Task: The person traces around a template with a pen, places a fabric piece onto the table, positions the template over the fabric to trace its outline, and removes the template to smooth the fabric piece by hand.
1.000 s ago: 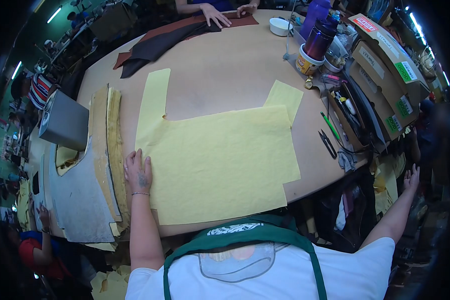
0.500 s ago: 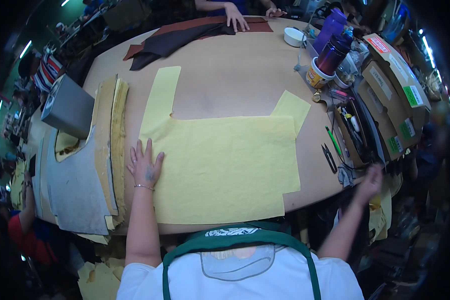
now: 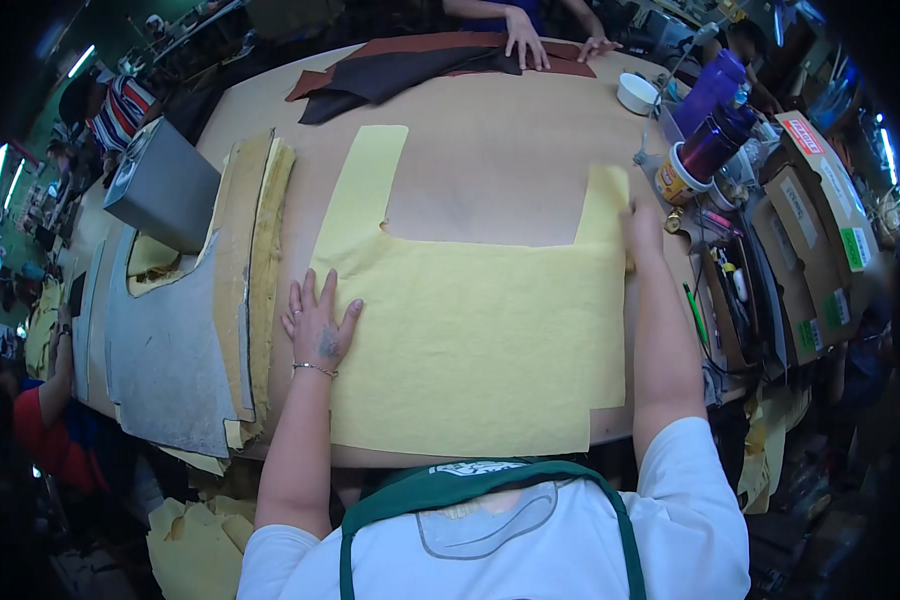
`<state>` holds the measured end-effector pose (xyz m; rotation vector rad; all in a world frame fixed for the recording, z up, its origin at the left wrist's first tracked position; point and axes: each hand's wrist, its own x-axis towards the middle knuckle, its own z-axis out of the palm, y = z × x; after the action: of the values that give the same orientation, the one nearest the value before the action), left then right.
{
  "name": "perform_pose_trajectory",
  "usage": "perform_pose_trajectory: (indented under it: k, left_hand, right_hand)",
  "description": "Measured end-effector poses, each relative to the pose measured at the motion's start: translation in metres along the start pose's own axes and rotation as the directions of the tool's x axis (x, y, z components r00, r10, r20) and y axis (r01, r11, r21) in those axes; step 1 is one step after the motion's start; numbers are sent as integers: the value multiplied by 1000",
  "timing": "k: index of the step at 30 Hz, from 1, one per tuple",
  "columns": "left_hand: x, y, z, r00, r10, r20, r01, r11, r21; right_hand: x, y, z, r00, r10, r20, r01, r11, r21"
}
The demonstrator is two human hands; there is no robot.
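A large pale yellow sheet [image 3: 480,330] lies flat on the table, with one strip reaching up at its left and a shorter tab at its right. My left hand [image 3: 320,322] rests on the sheet's left edge, palm down and fingers spread. At the right tab's outer edge is my right hand [image 3: 644,228], slightly blurred, its fingers curled against that edge. The tab's top is smeared by motion. My right fingertips are partly hidden.
Stacked grey and yellow pattern pieces [image 3: 175,350] lie at left under a grey metal block [image 3: 165,185]. At right are a green pen [image 3: 694,312], a tool box [image 3: 728,290], bottles [image 3: 715,135] and cardboard boxes [image 3: 805,250]. Across the table, a person's hands [image 3: 526,40] touch dark and brown pieces [image 3: 400,75].
My right hand has come from the table's right edge up to the sheet's right tab. The slanted tab now stands straighter. My left hand stays on the sheet; the view has shifted.
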<state>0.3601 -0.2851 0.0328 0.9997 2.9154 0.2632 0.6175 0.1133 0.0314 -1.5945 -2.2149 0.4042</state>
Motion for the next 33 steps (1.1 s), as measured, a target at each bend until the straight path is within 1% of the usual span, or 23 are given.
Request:
perform_pose_trajectory:
  k: [1, 3, 4, 6, 7, 8, 10, 11, 12, 14, 16, 17, 19, 20, 22, 23, 26, 28, 30, 31, 33]
  left_hand:
    - [0, 0, -1, 1000, -6, 9, 6, 1000, -4]
    - [-1, -1, -1, 1000, -3, -4, 3, 1000, -23]
    - [-1, 0, -1, 1000, -2, -12, 2, 999, -36]
    - [5, 3, -7, 998, -59, 30, 62, 993, -104]
    - [9, 2, -9, 995, -83, 55, 90, 987, -132]
    - [18, -3, -6, 996, -85, 6, 84, 980, -182]
    - [55, -16, 5, 991, -103, -86, 74, 955, -287]
    - [75, -20, 7, 984, -68, -167, 23, 965, -260]
    - [97, -19, 9, 969, -30, -245, -28, 973, -230]
    - [131, -5, 5, 959, -31, -280, -16, 986, -164]
    - [143, 14, -5, 988, -116, -103, 104, 989, -109]
    - [150, 23, -8, 987, -158, -20, 156, 985, -74]
    - [173, 15, 5, 977, -184, 105, 204, 949, -241]
    - [177, 10, 11, 966, -192, 172, 239, 918, -316]
    - [175, 0, 20, 972, -232, 40, 232, 909, -346]
    - [173, -3, 22, 967, -254, -28, 227, 905, -361]
    - [138, -14, 18, 945, -149, -292, 78, 968, -239]
    - [90, -15, 1, 957, -192, -217, 172, 979, -110]
    - [51, -19, -16, 970, -241, -29, 232, 954, -191]
    - [43, -27, -9, 980, -195, -29, 181, 949, -258]
    - [31, -47, 10, 993, -113, -42, 87, 916, -392]
  right_hand:
    - [15, -7, 0, 990, -43, -134, 50, 998, 50]
    - [32, -25, -9, 955, -148, -258, 155, 988, 7]
    - [31, -30, -9, 940, -128, -315, 141, 990, 18]
    - [27, -50, -7, 895, -85, -437, 119, 992, 50]
    - [15, -60, -9, 897, -106, -429, 142, 988, 52]
    - [-6, -67, -11, 900, -126, -418, 163, 985, 54]
    - [-58, -67, -9, 921, -277, -273, 302, 952, 56]
    - [-93, -66, -9, 921, -337, -195, 351, 936, 38]
    - [-128, -64, -8, 938, -334, -97, 337, 941, 16]
    - [-188, -61, -15, 924, -379, 50, 381, 924, -28]
    - [-226, -60, -29, 914, -359, 190, 380, 921, -83]
    - [-236, -55, -33, 929, -333, 162, 349, 933, -87]
    - [-246, -43, -41, 953, -282, 110, 292, 952, -90]
    - [-245, -34, -45, 980, -179, 81, 186, 979, -85]
    - [-242, -11, -50, 999, 29, 32, -27, 998, -62]
    - [-242, -5, -51, 999, 44, 31, -42, 997, -64]
    - [-240, 9, -50, 997, 67, 42, -66, 997, -38]
    - [-238, 15, -42, 995, 61, 79, -63, 998, 21]
    - [-235, 13, -36, 1000, 11, -12, -11, 1000, 15]
    - [-232, 13, -34, 998, -20, -53, 21, 1000, 5]
    - [-220, 23, -28, 994, -33, -106, 36, 999, 28]
